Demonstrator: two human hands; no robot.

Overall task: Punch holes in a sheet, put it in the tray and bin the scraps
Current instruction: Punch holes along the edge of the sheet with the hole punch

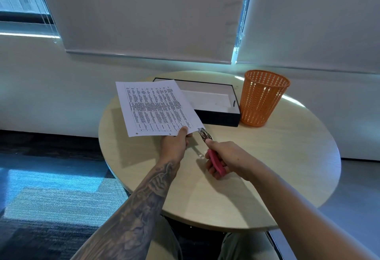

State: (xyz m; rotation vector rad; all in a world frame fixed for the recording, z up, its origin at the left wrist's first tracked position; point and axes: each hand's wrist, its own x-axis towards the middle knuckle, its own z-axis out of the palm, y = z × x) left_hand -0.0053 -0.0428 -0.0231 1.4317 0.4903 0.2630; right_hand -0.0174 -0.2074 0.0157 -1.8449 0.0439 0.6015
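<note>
Printed sheet (156, 107) held aloft, two holes along its near edge. Pink-handled hole punch (215, 162) set on its near right corner. Black tray (218, 118) and upright orange mesh bin (263, 99) stand side by side.

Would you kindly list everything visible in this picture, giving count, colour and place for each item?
sheet: one, white with black printed table, held above the table's left part; two punched holes show along its near edge
hole punch: one, metal head and pink handles, head at the sheet's near right corner
tray: one, black outside and white inside, back of the table, partly behind the sheet
bin: one, orange mesh, on the table beside the tray's right end
table: one, round, light wood
blinds: two, white, behind the table
carpet: one, blue-grey, floor at left
left hand: one, fingers pinch the sheet's near edge
right hand: one, grips the hole punch's handles
</note>
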